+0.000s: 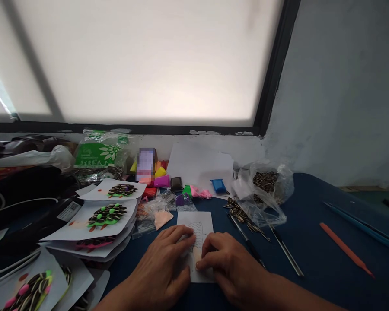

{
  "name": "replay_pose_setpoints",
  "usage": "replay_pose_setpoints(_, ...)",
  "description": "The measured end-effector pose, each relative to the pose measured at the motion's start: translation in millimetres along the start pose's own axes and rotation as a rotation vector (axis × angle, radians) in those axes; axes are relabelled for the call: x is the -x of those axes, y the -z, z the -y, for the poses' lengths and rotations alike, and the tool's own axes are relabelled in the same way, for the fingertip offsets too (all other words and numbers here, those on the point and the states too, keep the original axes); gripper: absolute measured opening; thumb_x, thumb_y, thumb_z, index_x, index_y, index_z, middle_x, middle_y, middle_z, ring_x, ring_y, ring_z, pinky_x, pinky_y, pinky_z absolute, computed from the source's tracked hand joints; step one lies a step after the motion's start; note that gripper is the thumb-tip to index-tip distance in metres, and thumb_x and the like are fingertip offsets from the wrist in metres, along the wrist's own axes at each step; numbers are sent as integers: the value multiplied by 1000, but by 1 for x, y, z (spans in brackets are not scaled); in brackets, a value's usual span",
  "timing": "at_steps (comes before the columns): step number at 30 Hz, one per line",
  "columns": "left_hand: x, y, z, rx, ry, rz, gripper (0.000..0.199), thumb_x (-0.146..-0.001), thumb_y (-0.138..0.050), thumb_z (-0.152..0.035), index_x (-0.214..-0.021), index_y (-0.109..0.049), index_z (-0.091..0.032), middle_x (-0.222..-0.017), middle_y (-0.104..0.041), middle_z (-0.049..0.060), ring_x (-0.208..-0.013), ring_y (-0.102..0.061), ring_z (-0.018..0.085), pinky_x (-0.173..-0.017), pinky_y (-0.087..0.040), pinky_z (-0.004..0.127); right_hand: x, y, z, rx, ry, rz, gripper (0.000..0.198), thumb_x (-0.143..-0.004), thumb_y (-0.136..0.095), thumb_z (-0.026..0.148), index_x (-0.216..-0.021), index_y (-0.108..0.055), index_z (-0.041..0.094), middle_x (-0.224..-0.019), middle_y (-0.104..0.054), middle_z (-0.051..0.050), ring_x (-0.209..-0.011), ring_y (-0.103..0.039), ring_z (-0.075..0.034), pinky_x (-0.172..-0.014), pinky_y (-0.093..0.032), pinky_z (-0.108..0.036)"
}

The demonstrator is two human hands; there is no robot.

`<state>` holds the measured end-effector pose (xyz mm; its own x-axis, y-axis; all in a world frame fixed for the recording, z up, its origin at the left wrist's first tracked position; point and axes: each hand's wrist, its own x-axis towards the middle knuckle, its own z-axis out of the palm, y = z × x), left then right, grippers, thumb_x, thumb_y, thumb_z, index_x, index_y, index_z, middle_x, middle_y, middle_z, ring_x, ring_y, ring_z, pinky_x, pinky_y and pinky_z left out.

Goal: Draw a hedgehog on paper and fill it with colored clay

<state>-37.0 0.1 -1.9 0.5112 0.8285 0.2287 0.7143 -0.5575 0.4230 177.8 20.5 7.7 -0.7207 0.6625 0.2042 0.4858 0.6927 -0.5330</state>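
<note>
A white sheet of paper [206, 219] with a pen-drawn, scale-patterned outline lies in front of me. Lower on the drawing sits a thin patch of peach modelling clay [197, 252]. My left hand [167, 255] rests on the sheet's left side, fingers stretched out and holding nothing. On the right side, my right hand [225, 261] is curled, with thumb and index finger pinched at the edge of the peach clay; the fingers partly hide it. A loose lump of peach clay [163, 219] lies on a plastic bag behind my left hand.
Finished seed-and-clay pictures [108, 216] are stacked at left. Behind are coloured clay packs [162, 181] and a green seed bag [95, 151]. To the right lie loose sunflower seeds [236, 210], a pen [246, 237], a clear bag of seeds [266, 181] and an orange clay tool [345, 248].
</note>
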Motion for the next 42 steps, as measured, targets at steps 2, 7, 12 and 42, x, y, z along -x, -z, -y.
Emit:
replay_pose_setpoints(2, 0, -1, 1, 3, -10, -16, 55, -73, -54, -13, -127, -62, -22, -139, -56, 10, -131, -48, 33, -108, -42, 49, -1, 3, 2, -146, -54, -17, 39, -78, -49, -6, -86, -76, 20, -97, -65, -3, -88, -61, -15, -79, -47, -25)
replay_pose_setpoints(7, 1, -4, 4, 16, -36, -51, 55, -73, -53, -14, -127, -61, -23, -138, -57, 9, -129, -49, 32, -106, -44, 47, -1, 3, 4, -129, -64, -53, 39, -77, -48, -5, -90, -76, 19, -95, -64, -4, -86, -61, -15, -74, -48, -25)
replay_pose_setpoints(12, 2, -4, 3, 10, -31, -48, 52, -74, -53, -15, -125, -62, -22, -137, -58, 9, -130, -48, 32, -107, -43, 47, 4, -5, 2, 132, 59, -47, 29, -80, -56, 4, -94, -75, 21, -95, -63, -6, -84, -57, -19, -73, -42, -30)
replay_pose_setpoints(42, 1, -6, 4, 15, -30, -61, 55, -73, -52, -15, -127, -61, -21, -138, -57, 10, -129, -48, 32, -106, -43, 47, 8, -23, 4, 399, 214, -233, 17, -88, -51, 10, -84, -67, 15, -97, -66, -10, -82, -57, -21, -67, -41, -33)
